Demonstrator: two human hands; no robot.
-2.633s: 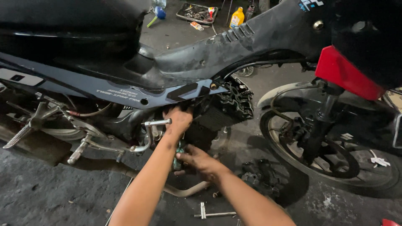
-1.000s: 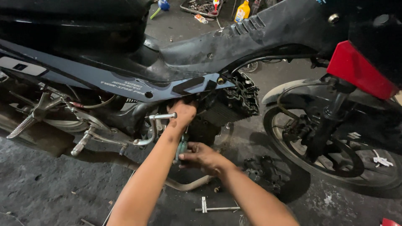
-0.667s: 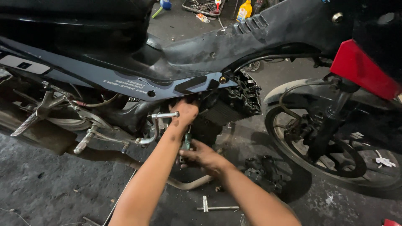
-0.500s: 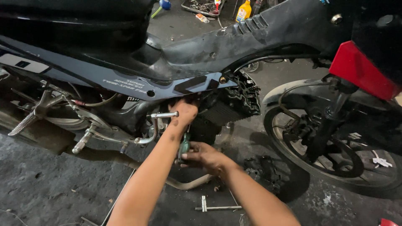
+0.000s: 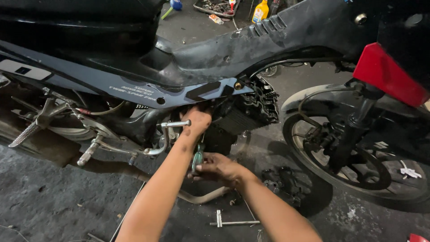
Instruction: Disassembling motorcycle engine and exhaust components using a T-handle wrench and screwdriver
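Observation:
A dark grey motorcycle [image 5: 148, 85] stands in front of me, its finned engine [image 5: 253, 105] exposed. My left hand [image 5: 197, 120] reaches up under the side panel and presses against the engine area beside a chrome lever [image 5: 175, 124]. Below it, my right hand [image 5: 219, 168] is shut on a green-handled screwdriver [image 5: 197, 159], which points upward toward the engine. The screwdriver's tip is hidden behind my left hand.
The front wheel [image 5: 358, 152] with a red fender [image 5: 389, 78] is at right. A T-handle wrench [image 5: 233, 222] lies on the concrete by my right forearm. The footpeg [image 5: 27, 134] and kick lever [image 5: 89, 152] stick out left. A tool tray [image 5: 215, 6] and a yellow bottle [image 5: 258, 11] sit behind.
Both hands stay at the engine underside. My right hand with the screwdriver has shifted slightly; the view has drifted a little.

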